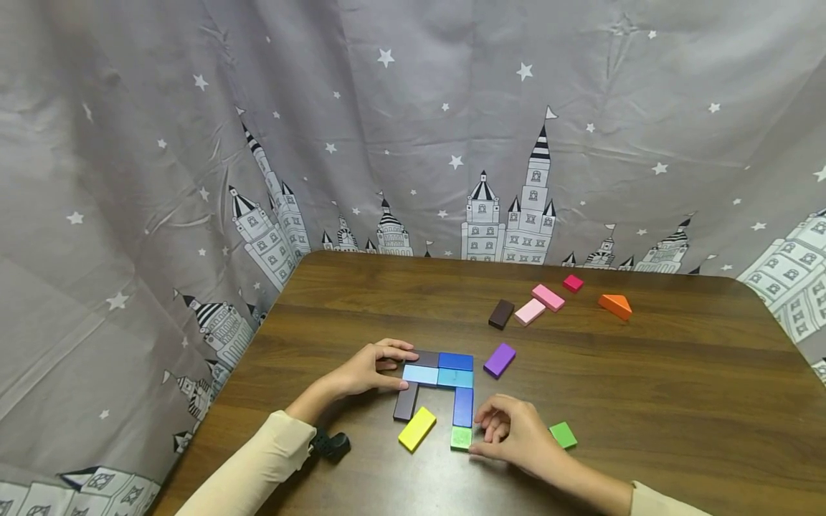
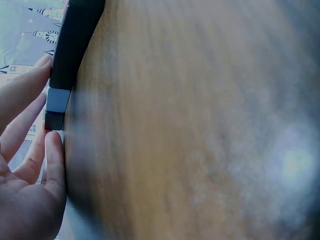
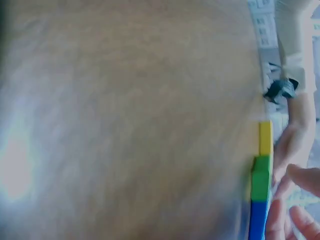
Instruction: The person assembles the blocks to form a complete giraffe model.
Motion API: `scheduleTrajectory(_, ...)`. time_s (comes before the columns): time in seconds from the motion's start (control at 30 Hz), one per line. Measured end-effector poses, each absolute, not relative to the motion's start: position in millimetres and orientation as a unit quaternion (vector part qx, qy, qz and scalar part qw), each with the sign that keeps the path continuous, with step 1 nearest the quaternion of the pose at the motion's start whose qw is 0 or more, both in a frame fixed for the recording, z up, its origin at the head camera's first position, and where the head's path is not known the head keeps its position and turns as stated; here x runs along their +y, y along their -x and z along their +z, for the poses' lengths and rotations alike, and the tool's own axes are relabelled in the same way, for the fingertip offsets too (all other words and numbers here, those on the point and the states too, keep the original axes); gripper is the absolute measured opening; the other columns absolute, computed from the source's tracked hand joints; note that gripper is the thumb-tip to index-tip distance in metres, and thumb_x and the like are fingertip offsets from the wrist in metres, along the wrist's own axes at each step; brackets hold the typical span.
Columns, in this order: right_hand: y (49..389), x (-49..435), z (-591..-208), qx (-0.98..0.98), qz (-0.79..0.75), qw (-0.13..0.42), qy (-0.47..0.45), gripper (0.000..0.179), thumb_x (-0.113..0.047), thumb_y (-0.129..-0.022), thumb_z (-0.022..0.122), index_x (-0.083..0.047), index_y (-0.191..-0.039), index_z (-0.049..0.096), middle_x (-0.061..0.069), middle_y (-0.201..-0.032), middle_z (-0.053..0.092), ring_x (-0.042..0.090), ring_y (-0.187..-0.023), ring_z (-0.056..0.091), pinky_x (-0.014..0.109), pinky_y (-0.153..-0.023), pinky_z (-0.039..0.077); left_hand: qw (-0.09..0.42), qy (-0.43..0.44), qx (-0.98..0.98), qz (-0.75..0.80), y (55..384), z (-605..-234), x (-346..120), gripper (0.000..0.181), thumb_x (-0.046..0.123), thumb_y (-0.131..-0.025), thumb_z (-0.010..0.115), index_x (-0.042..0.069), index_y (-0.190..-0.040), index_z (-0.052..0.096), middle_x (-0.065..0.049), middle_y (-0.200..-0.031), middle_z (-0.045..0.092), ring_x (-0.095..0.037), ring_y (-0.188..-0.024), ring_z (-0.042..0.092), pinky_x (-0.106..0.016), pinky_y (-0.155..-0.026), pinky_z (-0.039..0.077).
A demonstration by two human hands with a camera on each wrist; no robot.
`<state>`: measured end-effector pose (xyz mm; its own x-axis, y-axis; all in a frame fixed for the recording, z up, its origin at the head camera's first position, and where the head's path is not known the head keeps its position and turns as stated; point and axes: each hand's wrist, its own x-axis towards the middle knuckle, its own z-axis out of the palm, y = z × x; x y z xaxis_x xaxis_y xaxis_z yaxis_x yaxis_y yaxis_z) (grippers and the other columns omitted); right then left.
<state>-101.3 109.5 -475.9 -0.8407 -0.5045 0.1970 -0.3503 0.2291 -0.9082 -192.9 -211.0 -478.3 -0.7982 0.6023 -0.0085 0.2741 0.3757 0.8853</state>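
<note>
In the head view, we see the left hand (image 1: 373,369) spread at the left ends of the far dark-gray block (image 1: 426,360) and light-blue block (image 1: 419,375); the right hand (image 1: 516,433), loosely bent, sits beside the light-green block (image 1: 461,438) on the surface (image 1: 677,401). Each wrist view shows us parted thumb and fingers.

Beyond the yellow block (image 1: 417,429) lie two dark grey-brown blocks (image 1: 406,403), a pale-blue block (image 1: 422,375), a sky-blue block (image 1: 455,378) and two deeper blue blocks (image 1: 462,407); to its right sit two green blocks (image 1: 563,435), one paler. Farther beyond it, rightward, come a purple block (image 1: 500,360), a dark-brown block (image 1: 500,314), two pink blocks (image 1: 548,297), a crimson block (image 1: 573,284) and an orange block (image 1: 615,307). Under it the bench (image 1: 684,401) shows brown wood grain, and behind it a grey curtain (image 1: 413,86) carries white stars (image 1: 386,58) and black-and-white castles (image 1: 537,193).
</note>
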Motion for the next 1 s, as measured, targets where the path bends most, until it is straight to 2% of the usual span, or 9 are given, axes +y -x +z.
scheduleTrajectory(0.17, 104.8, 125.6, -472.3, 0.760, -0.570, 0.033, 0.312, 0.030, -0.003, -0.075, 0.087, 0.003, -0.095, 0.065, 0.013, -0.083, 0.064, 0.005, -0.064, 0.059, 0.024, -0.053, 0.054, 0.171, -0.265, 0.810, 0.494, 192.4, -477.4, -210.8, 0.048, 0.006, -0.086, 0.078, -0.003, -0.131, 0.063, -0.020, -0.143, 0.047, -0.037, -0.132, 0.043, -0.039, -0.105, 0.044)
scheduleTrajectory(0.4, 111.4, 158.0, -467.7, 0.752, -0.558, -0.016, 0.352, 0.030, 0.001, -0.074, 0.086, 0.002, -0.097, 0.067, 0.014, -0.087, 0.064, 0.019, -0.067, 0.062, 0.025, -0.055, 0.055, 0.173, -0.261, 0.807, 0.500, 192.7, -477.7, -210.3, 0.047, 0.005, -0.086, 0.078, -0.004, -0.130, 0.063, -0.021, -0.143, 0.047, -0.037, -0.132, 0.043, -0.040, -0.105, 0.044)
scheduleTrajectory(0.67, 118.0, 202.6, -469.4, 0.785, -0.511, -0.029, 0.349, 0.036, -0.004, -0.071, 0.090, -0.001, -0.101, 0.071, 0.010, -0.094, 0.067, 0.019, -0.078, 0.063, 0.026, -0.066, 0.056, 0.175, -0.259, 0.808, 0.500, 193.1, -479.2, -209.6, 0.047, 0.005, -0.086, 0.078, -0.002, -0.131, 0.063, -0.020, -0.143, 0.047, -0.036, -0.132, 0.043, -0.038, -0.105, 0.045)
scheduleTrajectory(1.0, 115.4, 240.6, -480.5, 0.793, -0.488, -0.009, 0.364, 0.045, -0.005, -0.068, 0.091, 0.000, -0.107, 0.071, 0.008, -0.098, 0.065, 0.015, -0.082, 0.059, 0.023, -0.067, 0.055, 0.175, -0.257, 0.810, 0.497, 192.5, -477.8, -210.0, 0.047, 0.005, -0.087, 0.078, -0.003, -0.131, 0.063, -0.020, -0.143, 0.047, -0.036, -0.133, 0.043, -0.037, -0.105, 0.044)
